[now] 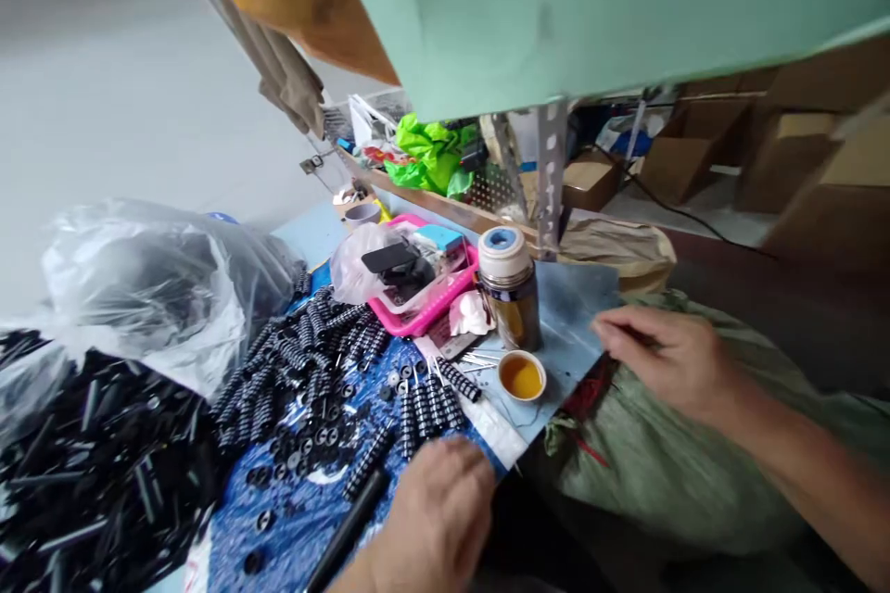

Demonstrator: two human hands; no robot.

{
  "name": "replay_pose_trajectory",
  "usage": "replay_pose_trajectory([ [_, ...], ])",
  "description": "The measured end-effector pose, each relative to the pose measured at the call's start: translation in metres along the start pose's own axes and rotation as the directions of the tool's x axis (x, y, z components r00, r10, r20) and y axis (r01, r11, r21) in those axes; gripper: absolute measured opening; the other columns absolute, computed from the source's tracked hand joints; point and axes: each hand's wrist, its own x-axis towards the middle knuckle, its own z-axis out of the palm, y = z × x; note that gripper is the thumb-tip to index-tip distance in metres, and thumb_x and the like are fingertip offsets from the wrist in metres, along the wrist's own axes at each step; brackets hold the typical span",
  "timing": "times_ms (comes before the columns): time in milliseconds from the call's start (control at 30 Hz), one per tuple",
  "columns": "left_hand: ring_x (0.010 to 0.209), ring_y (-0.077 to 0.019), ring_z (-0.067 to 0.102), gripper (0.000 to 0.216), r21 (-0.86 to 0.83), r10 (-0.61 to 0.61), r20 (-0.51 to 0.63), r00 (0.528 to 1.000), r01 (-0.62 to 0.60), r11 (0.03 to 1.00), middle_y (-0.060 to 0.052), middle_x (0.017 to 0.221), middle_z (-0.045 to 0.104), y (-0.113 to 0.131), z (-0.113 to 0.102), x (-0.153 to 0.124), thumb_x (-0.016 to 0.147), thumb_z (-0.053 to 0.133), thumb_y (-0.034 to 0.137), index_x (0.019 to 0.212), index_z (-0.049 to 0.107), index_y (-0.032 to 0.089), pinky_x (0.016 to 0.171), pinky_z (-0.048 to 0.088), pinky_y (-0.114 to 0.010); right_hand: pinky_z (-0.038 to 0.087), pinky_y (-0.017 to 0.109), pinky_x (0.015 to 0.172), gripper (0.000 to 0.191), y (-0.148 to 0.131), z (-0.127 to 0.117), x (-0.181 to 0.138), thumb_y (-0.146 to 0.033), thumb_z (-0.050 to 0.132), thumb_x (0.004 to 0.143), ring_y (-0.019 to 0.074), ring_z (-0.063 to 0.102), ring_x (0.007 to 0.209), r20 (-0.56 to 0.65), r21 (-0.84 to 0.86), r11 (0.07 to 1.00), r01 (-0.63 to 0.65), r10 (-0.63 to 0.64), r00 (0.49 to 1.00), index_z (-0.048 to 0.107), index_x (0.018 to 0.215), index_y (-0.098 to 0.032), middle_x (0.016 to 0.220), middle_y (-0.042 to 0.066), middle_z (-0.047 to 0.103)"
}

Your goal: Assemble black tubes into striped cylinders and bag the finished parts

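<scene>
Head view: the left hand [445,508] is curled, the right hand [659,357] bent with thumb near forefinger; whether either grips anything, I cannot tell. From the left, banded rods [422,412] lie at twelve o'clock on the desk [574,296], a black tube [351,530] at nine, an amber-filled cup [522,377] at one. A green sack [646,473] sits at the right's six.

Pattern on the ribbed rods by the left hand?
The ribbed rods have alternating black and whitish bands, clearest in the head view.
</scene>
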Motion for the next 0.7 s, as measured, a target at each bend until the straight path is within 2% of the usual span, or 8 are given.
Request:
replay_pose_trajectory([
  [100, 0.093, -0.0232, 0.067, 0.020, 0.231, -0.191, -0.008, 0.982, 0.188, 0.955, -0.014, 0.104, 0.072, -0.032, -0.013, 0.045, 0.095, 0.049, 0.015, 0.110, 0.063, 0.015, 0.085, 0.056, -0.038, 0.054, 0.025, 0.055, 0.024, -0.001, 0.014, -0.011, -0.043, 0.058, 0.093, 0.0152, 0.065, 0.058, 0.023, 0.131, 0.984, -0.122, 0.120, 0.993, 0.072, 0.089, -0.024, 0.069, 0.001, 0.070],
  [233, 0.116, -0.0301, 0.061, 0.037, 0.407, -0.330, 0.178, 0.927, 0.236, 0.882, -0.019, 0.131, 0.063, -0.078, 0.013, 0.097, 0.090, 0.053, 0.014, 0.127, 0.059, 0.010, 0.096, 0.051, -0.044, 0.054, 0.023, 0.054, 0.027, -0.004, 0.017, -0.035, -0.047, 0.062, 0.090, 0.0152, 0.065, 0.057, 0.150, 0.170, 0.970, -0.174, 0.149, 0.977, 0.074, 0.084, -0.024, 0.065, 0.001, 0.068],
  [333, 0.107, -0.0278, 0.063, 0.025, 0.385, -0.413, 0.204, 0.887, 0.316, 0.867, -0.016, 0.116, 0.069, -0.092, 0.033, 0.116, 0.092, 0.051, 0.014, 0.111, 0.067, 0.013, 0.090, 0.051, -0.039, 0.058, 0.025, 0.055, 0.027, -0.007, 0.007, -0.052, -0.049, 0.065, 0.087, 0.0184, 0.068, 0.059, 0.150, 0.165, 0.955, -0.246, 0.222, 0.963, 0.077, 0.087, -0.024, 0.072, 0.004, 0.073],
  [433, 0.094, -0.0249, 0.065, 0.021, 0.377, -0.465, 0.143, 0.874, 0.386, 0.842, -0.013, 0.097, 0.071, -0.088, 0.028, 0.117, 0.093, 0.048, 0.015, 0.095, 0.069, 0.014, 0.082, 0.050, -0.036, 0.059, 0.027, 0.056, 0.024, -0.010, -0.005, -0.066, -0.047, 0.068, 0.084, 0.0222, 0.071, 0.060, 0.161, 0.164, 0.945, -0.282, 0.256, 0.953, 0.079, 0.086, -0.026, 0.076, 0.007, 0.076],
  [533, 0.078, -0.0204, 0.063, 0.020, 0.005, -0.642, -0.018, 0.766, 0.642, 0.766, -0.009, 0.082, 0.068, -0.072, 0.002, 0.101, 0.090, 0.047, 0.019, 0.087, 0.066, 0.014, 0.071, 0.047, -0.031, 0.058, 0.026, 0.053, 0.023, -0.022, -0.006, -0.074, -0.047, 0.069, 0.083, 0.0221, 0.069, 0.057, 0.195, 0.214, 0.928, -0.305, 0.265, 0.944, 0.079, 0.082, -0.026, 0.068, 0.007, 0.073],
  [567, 0.071, -0.0184, 0.061, 0.018, -0.258, -0.736, -0.016, 0.677, 0.709, 0.657, -0.006, 0.076, 0.065, -0.064, -0.007, 0.093, 0.088, 0.049, 0.021, 0.084, 0.066, 0.015, 0.067, 0.046, -0.029, 0.057, 0.025, 0.052, 0.024, -0.029, -0.001, -0.075, -0.048, 0.069, 0.083, 0.0212, 0.068, 0.055, 0.227, 0.245, 0.914, -0.323, 0.270, 0.936, 0.079, 0.082, -0.026, 0.065, 0.007, 0.071],
  [633, 0.060, -0.0143, 0.055, 0.013, -0.714, -0.853, 0.138, 0.504, 0.648, 0.267, -0.002, 0.067, 0.061, -0.046, -0.022, 0.074, 0.081, 0.056, 0.025, 0.080, 0.065, 0.015, 0.061, 0.043, -0.026, 0.057, 0.025, 0.052, 0.028, -0.044, 0.015, -0.073, -0.051, 0.069, 0.083, 0.0191, 0.066, 0.056, 0.305, 0.315, 0.868, -0.385, 0.291, 0.907, 0.077, 0.090, -0.026, 0.065, 0.005, 0.069],
  [700, 0.055, -0.0115, 0.052, 0.014, -0.864, -0.851, 0.289, 0.438, 0.503, -0.034, 0.000, 0.064, 0.060, -0.025, -0.030, 0.053, 0.072, 0.064, 0.027, 0.077, 0.064, 0.015, 0.057, 0.040, -0.023, 0.058, 0.025, 0.058, 0.041, -0.061, 0.039, -0.067, -0.054, 0.070, 0.082, 0.0188, 0.068, 0.066, 0.366, 0.392, 0.791, -0.470, 0.334, 0.868, 0.073, 0.112, -0.026, 0.083, 0.007, 0.073],
])
